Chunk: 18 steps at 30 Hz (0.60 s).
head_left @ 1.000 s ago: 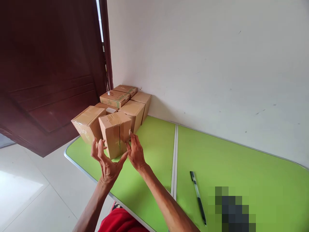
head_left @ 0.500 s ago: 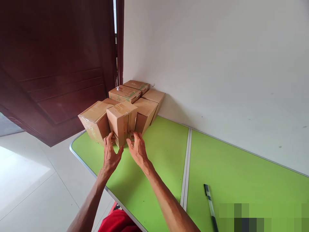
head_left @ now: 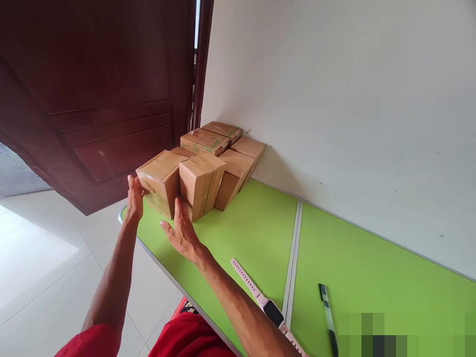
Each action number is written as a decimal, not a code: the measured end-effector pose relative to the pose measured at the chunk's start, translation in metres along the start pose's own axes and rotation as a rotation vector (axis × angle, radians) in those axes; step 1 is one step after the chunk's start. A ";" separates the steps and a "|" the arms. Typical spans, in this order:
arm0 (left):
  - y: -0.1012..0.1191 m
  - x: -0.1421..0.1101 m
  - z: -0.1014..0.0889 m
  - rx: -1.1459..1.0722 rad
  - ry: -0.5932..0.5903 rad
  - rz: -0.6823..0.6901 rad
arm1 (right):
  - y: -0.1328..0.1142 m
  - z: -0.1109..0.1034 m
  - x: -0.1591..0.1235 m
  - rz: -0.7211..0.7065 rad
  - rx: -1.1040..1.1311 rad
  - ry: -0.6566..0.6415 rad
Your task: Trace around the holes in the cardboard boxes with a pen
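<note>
At the left end of the green table stands a cardboard box (head_left: 156,193) with clear tape on its top edge. My left hand (head_left: 135,201) is at its left side, fingers stretched up and seemingly against the cardboard. In front of its right side is my right hand (head_left: 180,230), with straight fingers and the thumb held apart. The fingertips reach the gap by a second, taped cardboard box (head_left: 203,186), partly covering that box's lower left. I cannot tell whether they touch either box. Both hands are open, grasping nothing.
Several more cardboard boxes, including one with green print (head_left: 204,141), stand behind, near the white wall (head_left: 334,99). A pink-strapped watch (head_left: 273,312) and a pen (head_left: 327,317) lie on the green table (head_left: 253,228). A dark red door (head_left: 111,74) is at the left.
Both hands have left the taped right-hand box and shifted left to the neighbouring box. The view has turned slightly left, and the watch now shows beside my right forearm.
</note>
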<state>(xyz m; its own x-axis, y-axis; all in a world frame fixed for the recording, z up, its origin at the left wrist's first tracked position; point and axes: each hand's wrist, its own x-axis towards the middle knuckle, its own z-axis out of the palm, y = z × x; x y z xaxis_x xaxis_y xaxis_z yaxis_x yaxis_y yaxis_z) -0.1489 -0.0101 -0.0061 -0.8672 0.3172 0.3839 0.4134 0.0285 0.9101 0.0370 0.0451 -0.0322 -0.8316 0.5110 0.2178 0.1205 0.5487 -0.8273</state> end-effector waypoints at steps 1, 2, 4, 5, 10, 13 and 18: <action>0.000 0.001 -0.002 -0.007 -0.077 -0.010 | -0.003 0.003 0.007 0.008 0.004 -0.002; 0.001 -0.004 -0.006 -0.006 -0.132 -0.015 | -0.005 0.005 0.010 0.016 0.010 -0.001; 0.004 -0.026 -0.026 0.017 -0.184 -0.014 | -0.010 0.004 0.007 0.028 0.028 0.005; 0.007 -0.041 -0.040 0.036 -0.183 -0.008 | -0.014 0.001 0.000 0.027 0.042 0.014; 0.035 -0.122 -0.113 0.215 -0.071 0.111 | -0.042 -0.027 -0.054 -0.027 0.266 0.083; 0.056 -0.156 -0.127 0.330 -0.077 0.270 | -0.055 -0.052 -0.084 0.037 0.454 0.115; 0.100 -0.190 -0.093 0.238 -0.293 0.742 | -0.049 -0.097 -0.133 0.275 0.915 0.251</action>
<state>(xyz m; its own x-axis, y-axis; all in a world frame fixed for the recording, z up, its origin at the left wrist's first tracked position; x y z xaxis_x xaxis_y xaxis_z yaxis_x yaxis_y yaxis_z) 0.0319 -0.1556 0.0268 -0.2521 0.5652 0.7855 0.9254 -0.0965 0.3665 0.1941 0.0145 0.0290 -0.6855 0.7276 -0.0264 -0.2608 -0.2793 -0.9241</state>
